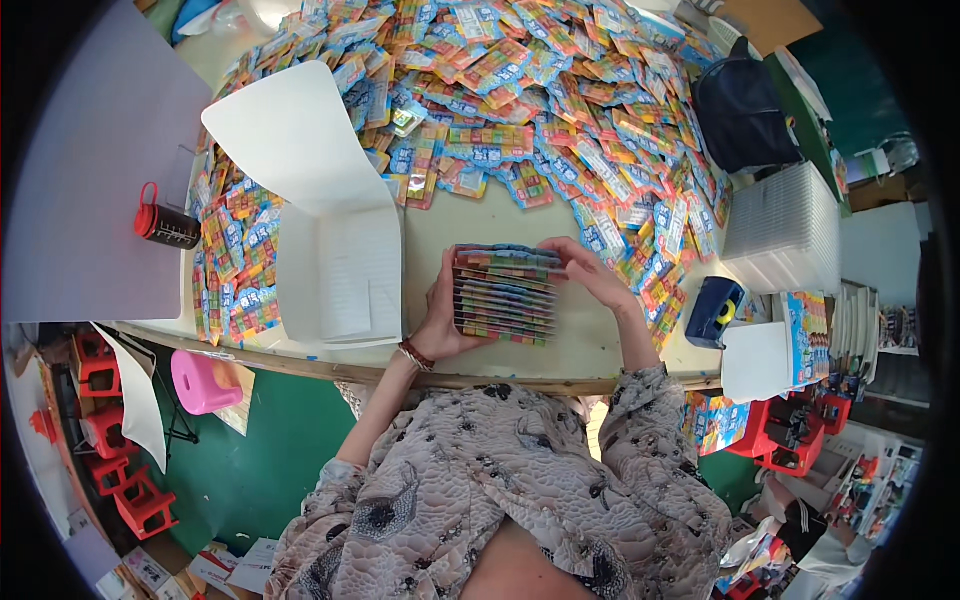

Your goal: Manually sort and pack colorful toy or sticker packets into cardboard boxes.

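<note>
The tabletop (pixel 440 225) is carrying a packet pile (pixel 490 85) across the upper frame and an open white box (pixel 285 140) left of centre. A packet stack (pixel 505 305) is occupying frame centre; the left hand (pixel 443 325) is grasping its left side; the right hand (pixel 595 278) is meeting its upper right corner, pinch indeterminable. Uneven pressure could be causing layers to slip out.

Left fingers (pixel 444 284) partly behind packets (pixel 505 297); print unreadable
</note>
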Available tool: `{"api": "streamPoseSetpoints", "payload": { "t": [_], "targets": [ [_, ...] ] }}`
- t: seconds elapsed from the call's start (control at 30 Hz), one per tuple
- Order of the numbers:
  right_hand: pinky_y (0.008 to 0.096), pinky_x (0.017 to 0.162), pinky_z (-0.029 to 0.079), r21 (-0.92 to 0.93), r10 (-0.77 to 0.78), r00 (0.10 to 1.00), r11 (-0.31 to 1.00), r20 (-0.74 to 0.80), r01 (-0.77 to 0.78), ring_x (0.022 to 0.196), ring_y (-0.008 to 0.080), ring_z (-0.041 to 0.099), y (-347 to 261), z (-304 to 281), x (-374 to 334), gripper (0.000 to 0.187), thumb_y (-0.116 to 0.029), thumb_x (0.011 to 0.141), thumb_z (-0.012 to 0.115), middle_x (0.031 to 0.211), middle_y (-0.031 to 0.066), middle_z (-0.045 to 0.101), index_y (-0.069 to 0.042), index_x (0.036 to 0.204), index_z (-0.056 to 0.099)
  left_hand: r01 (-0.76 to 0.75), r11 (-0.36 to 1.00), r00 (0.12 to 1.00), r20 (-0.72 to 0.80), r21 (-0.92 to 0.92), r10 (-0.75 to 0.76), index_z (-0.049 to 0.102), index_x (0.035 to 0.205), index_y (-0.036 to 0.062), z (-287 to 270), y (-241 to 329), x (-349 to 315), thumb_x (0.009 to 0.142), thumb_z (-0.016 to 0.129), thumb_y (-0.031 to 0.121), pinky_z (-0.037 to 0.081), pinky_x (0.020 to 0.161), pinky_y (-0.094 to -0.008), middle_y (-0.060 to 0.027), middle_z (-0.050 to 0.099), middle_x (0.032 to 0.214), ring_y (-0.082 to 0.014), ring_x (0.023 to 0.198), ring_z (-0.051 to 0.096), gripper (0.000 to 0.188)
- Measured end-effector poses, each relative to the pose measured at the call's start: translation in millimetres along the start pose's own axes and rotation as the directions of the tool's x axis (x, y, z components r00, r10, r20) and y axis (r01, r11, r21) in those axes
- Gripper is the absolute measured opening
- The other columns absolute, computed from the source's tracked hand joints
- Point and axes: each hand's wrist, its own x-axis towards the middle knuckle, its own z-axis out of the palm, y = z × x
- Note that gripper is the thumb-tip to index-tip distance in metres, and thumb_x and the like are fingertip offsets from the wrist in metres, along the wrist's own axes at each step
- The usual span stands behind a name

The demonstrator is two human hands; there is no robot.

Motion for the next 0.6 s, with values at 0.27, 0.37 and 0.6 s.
{"api": "streamPoseSetpoints", "payload": {
  "t": [0.27, 0.37, 0.6],
  "targets": [
    [0.0249, 0.069, 0.049, -0.217, 0.274, 0.92, 0.916, -0.28, -0.339, 0.08, 0.0071, 0.057, -14.2, 15.3, 26.0, 0.03, -0.033, 0.095, 0.051, 0.086, -0.001, 0.061, -0.008, 0.106, 0.064, -0.041, 0.997, 0.998, -0.057, -0.07, 0.037, -0.001, 0.145, -0.0004, 3.4, 6.6, 1.6, 0.055, 0.088, 0.033, 0.036, 0.104, -0.0418, -0.0218, 0.037, 0.137, -0.0342, 0.125, 0.042, 0.131],
    [0.0276, 0.06, 0.049, -0.349, 0.188, 0.922, 0.885, -0.338, -0.308, 0.057, 0.0102, 0.053, -1.7, 14.6, 31.1, 0.027, -0.028, 0.094, 0.053, 0.066, 0.002, 0.061, -0.005, 0.096, 0.067, -0.045, 0.999, 0.998, -0.055, -0.03, 0.044, -0.001, 0.146, 0.0009, 5.1, -0.1, 1.2, 0.055, 0.089, 0.034, 0.036, 0.104, -0.0419, -0.0212, 0.037, 0.137, -0.0336, 0.125, 0.042, 0.132],
    [0.0332, 0.074, 0.048, -0.374, -0.184, 0.674, 0.915, -0.715, -0.147, 0.082, 0.0202, 0.062, 19.0, -38.7, 58.1, 0.033, -0.028, 0.095, 0.053, 0.098, 0.0147, 0.066, -0.002, 0.113, 0.061, -0.018, 1.0, 1.0, 0.022, -0.008, 0.018, -0.006, 0.147, 0.0061, 4.5, -8.5, -3.9, 0.055, 0.091, 0.026, 0.033, 0.106, -0.0426, -0.0194, 0.035, 0.139, -0.0306, 0.128, 0.038, 0.135]
  ]
}}
